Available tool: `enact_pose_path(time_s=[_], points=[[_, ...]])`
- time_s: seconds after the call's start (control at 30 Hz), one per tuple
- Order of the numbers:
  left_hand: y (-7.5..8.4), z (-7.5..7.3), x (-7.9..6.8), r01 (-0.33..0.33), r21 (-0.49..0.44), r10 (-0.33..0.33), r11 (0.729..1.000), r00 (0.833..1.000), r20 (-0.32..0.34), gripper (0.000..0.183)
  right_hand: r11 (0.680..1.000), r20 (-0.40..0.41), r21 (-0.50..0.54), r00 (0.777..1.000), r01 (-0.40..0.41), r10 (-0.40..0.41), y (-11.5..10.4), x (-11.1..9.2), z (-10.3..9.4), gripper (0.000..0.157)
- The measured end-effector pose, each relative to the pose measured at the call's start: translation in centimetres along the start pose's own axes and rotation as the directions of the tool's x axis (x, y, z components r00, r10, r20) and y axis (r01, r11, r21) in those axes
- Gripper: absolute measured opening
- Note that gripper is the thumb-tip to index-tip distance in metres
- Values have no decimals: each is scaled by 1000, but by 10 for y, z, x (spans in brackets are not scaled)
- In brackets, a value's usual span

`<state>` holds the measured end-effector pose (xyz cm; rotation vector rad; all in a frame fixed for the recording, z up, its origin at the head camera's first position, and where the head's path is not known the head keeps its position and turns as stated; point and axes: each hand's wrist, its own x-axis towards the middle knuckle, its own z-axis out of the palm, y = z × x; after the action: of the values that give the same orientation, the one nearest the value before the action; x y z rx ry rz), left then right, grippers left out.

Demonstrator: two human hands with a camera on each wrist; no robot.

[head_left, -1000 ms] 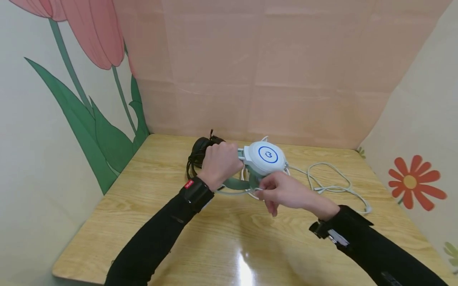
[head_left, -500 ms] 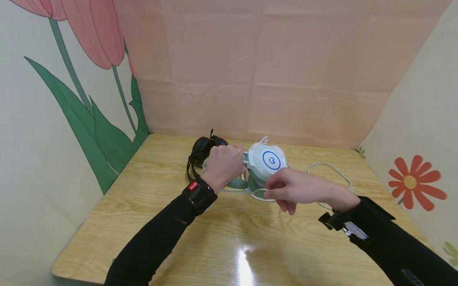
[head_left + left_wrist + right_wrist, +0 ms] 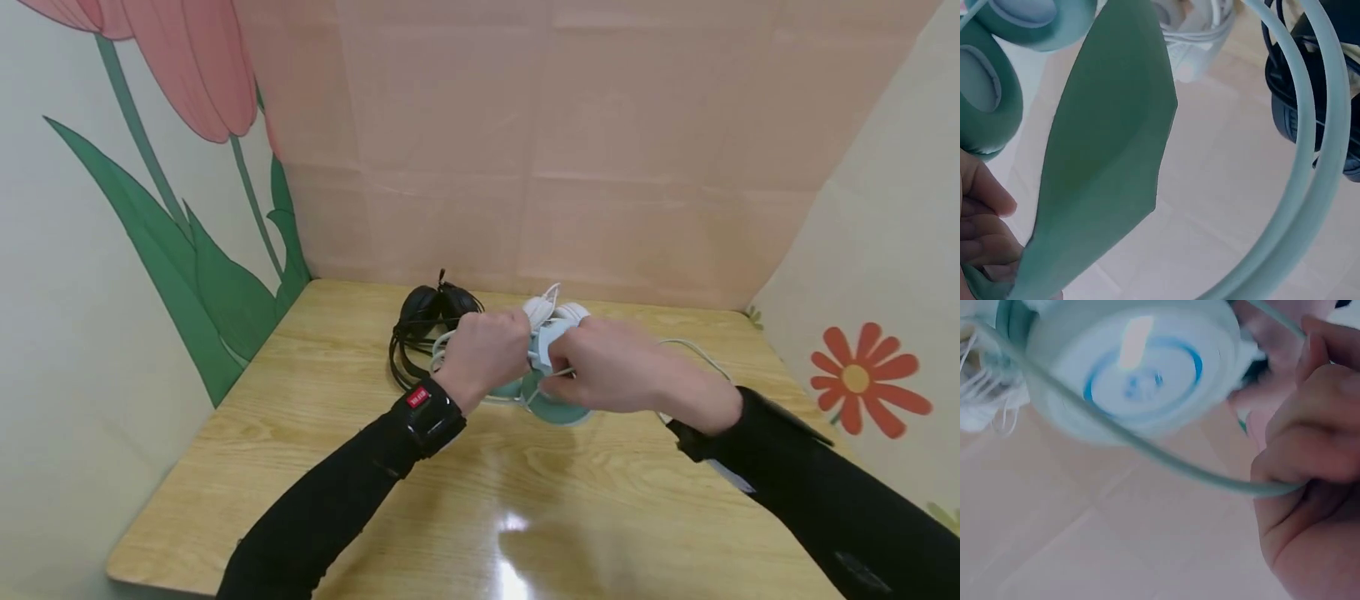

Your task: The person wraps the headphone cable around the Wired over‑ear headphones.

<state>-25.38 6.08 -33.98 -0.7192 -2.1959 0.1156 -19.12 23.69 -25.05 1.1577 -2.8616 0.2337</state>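
My left hand (image 3: 486, 354) grips the headband of pale green and white headphones, raised over the table. In the left wrist view its fingers curl at the end of the wide green strap (image 3: 1107, 137), beside two pale arched tubes (image 3: 1310, 125). The green ear pads (image 3: 988, 94) hang at the upper left there. My right hand (image 3: 618, 367) holds the thin green cable (image 3: 1166, 459) in curled fingers, close to an ear cup. That white ear cup (image 3: 1141, 381) carries a blue ring. Both hands hide parts of the headphones in the head view.
Black headphones (image 3: 420, 312) with coiled black cable lie behind my left hand. A white bundle with looped cord (image 3: 542, 307) stands at the table's back. A pale cable (image 3: 701, 354) trails right. A pink sheet (image 3: 525, 150) hangs behind the wooden table (image 3: 315, 467).
My left hand has shifted slightly right with the headphones. The ear cups have turned, so the ringed face is hidden in the head view. My right hand moved right, then back up against the ear cup.
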Motion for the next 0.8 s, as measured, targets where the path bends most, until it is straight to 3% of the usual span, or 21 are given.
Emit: enact_pose_path(time_s=[0.3, 0.5, 0.6, 0.8], points=[[0, -8, 0, -83, -1, 83, 997, 996, 17, 26, 972, -7, -230, 999, -45, 45, -3, 0, -15, 40], [5, -15, 4, -120, -24, 121, 993, 991, 61, 35, 911, -104, -410, 990, 48, -99, -12, 5, -18, 48], [7, -18, 4, -141, -40, 144, 989, 985, 91, 38, 907, -131, -421, 987, 33, -97, -7, 9, -16, 47], [7, -19, 0, -171, -45, 175, 984, 978, 109, 28, 925, -110, -375, 994, -55, 15, 15, 10, -18, 50]])
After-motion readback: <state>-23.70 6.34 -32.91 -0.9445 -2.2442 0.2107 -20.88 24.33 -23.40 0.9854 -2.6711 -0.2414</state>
